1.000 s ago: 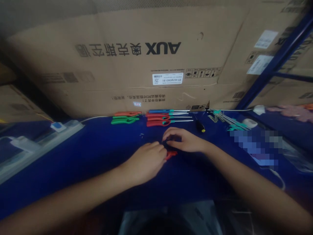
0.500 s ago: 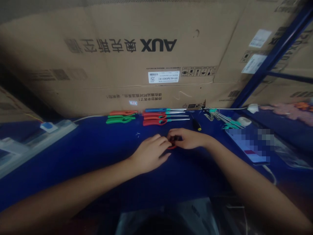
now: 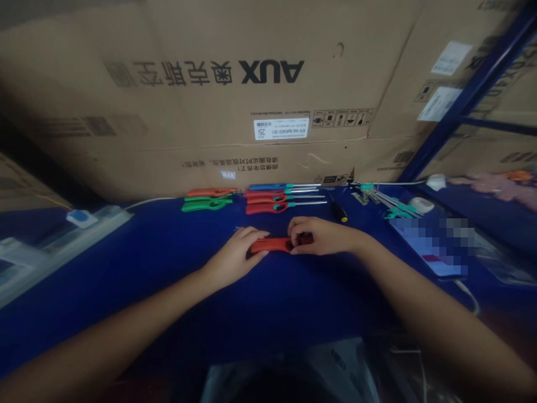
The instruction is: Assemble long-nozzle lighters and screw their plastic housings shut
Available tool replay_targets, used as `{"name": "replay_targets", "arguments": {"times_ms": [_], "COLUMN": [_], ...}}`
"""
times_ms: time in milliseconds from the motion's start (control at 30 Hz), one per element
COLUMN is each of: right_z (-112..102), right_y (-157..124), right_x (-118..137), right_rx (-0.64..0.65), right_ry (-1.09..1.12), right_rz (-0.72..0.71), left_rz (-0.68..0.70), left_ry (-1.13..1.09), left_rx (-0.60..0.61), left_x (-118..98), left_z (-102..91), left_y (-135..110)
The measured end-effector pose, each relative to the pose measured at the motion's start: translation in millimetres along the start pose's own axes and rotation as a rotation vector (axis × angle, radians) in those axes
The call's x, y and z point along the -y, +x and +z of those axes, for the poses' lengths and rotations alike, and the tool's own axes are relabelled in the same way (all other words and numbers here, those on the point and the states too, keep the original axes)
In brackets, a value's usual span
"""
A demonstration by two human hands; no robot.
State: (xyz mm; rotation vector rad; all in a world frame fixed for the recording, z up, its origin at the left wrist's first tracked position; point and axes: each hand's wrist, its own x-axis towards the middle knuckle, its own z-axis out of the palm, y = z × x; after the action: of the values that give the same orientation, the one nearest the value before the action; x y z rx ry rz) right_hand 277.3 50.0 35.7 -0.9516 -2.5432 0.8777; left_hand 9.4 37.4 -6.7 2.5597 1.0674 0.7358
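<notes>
A red lighter handle [image 3: 272, 244] lies level between my hands, just over the blue tabletop. My left hand [image 3: 235, 252] grips its left end, thumb below and fingers above. At the opposite end, the fingers of my right hand [image 3: 321, 236] are pinched around the trigger opening and cover most of that part. No metal tube shows on this handle. Behind it lie several finished-looking red lighters [image 3: 266, 207] with metal tubes, a blue lighter [image 3: 268, 187], green handles [image 3: 205, 206] and an orange handle [image 3: 212, 192].
A black screwdriver [image 3: 339, 212] with a yellow end lies behind my right hand. Further right are metal tubes with teal collars [image 3: 398, 210], a white roll [image 3: 422, 205] and a phone [image 3: 428, 252]. Cardboard boxes [image 3: 188, 123] wall off the back; a blue frame post [image 3: 461, 106] stands right.
My left hand has moved left, away from my right hand, onto the handle's left end, so the red body now shows. My right hand has stayed nearly in place.
</notes>
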Motion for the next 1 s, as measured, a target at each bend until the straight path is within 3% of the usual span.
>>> {"name": "replay_targets", "arguments": {"times_ms": [233,467,600,700,867,1000], "right_z": [2.3,-7.2,-18.5,-24.1,-20.3,-12.5], "right_y": [-0.2,-1.5,-6.1,-10.3,-11.6,-9.1], "right_x": [1.1,-2.7,-3.1,-1.2,3.5,5.4], "right_rx": [-0.029,-0.270,-0.306,-0.238,0.050,0.171], "right_ry": [-0.009,-0.195,-0.316,-0.245,-0.095,-0.073], "right_rz": [-0.039,-0.098,-0.025,0.041,0.115,0.211], "left_rz": [0.001,-0.016,-0.039,-0.038,-0.038,-0.037], "left_ry": [-0.047,-0.088,-0.108,-0.131,-0.141,-0.136], "left_rx": [-0.042,-0.058,-0.083,-0.084,-0.090,-0.090], "left_x": [4.5,7.7,8.4,9.8,9.9,7.6], "left_z": [4.3,3.7,5.5,6.8,6.0,3.6], "left_y": [-1.6,-3.1,-4.4,-4.1,-2.2,-1.1]}}
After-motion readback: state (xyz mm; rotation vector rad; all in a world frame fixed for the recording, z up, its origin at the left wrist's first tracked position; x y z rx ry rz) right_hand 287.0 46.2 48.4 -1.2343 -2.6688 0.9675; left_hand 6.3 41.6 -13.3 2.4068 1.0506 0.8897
